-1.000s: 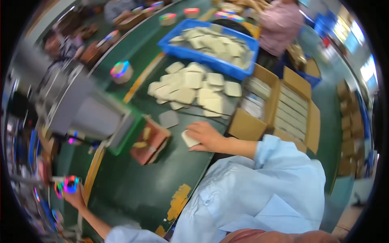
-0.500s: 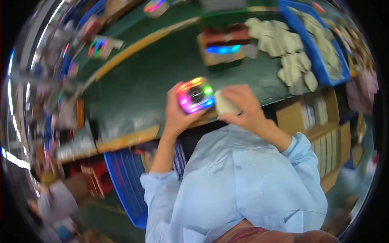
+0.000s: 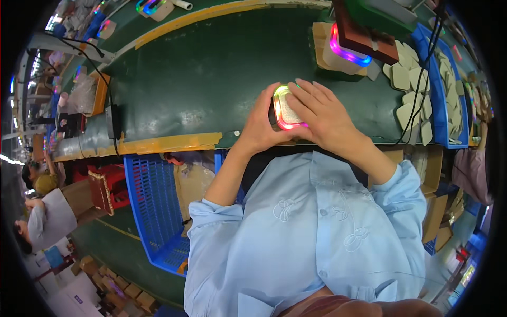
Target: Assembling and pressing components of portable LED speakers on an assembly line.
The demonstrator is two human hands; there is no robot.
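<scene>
Head view, and from my remote seat I see both of the person's hands on one glowing square lamp (image 3: 287, 112), near the front edge of the green desk (image 3: 211, 79). Left hand (image 3: 257, 126) is wrapped around the lamp's left side, grasping it; right hand (image 3: 326, 120) lies across the top and right side, fingers spread flat, gripping it too. I make out a pale top inside a lit rim, yellow-green at the far side and pink-red nearer the person. I cannot tell whether its base touches the desk

Farther right, I see a second lit box (image 3: 339, 59) beside a reddish-brown block (image 3: 364, 34), then loose pale square pads (image 3: 401, 77) next to a long blue tray (image 3: 437, 100) holding more. Below the desk, left of the person's forearm, I have a slatted blue crate (image 3: 150, 203)
</scene>
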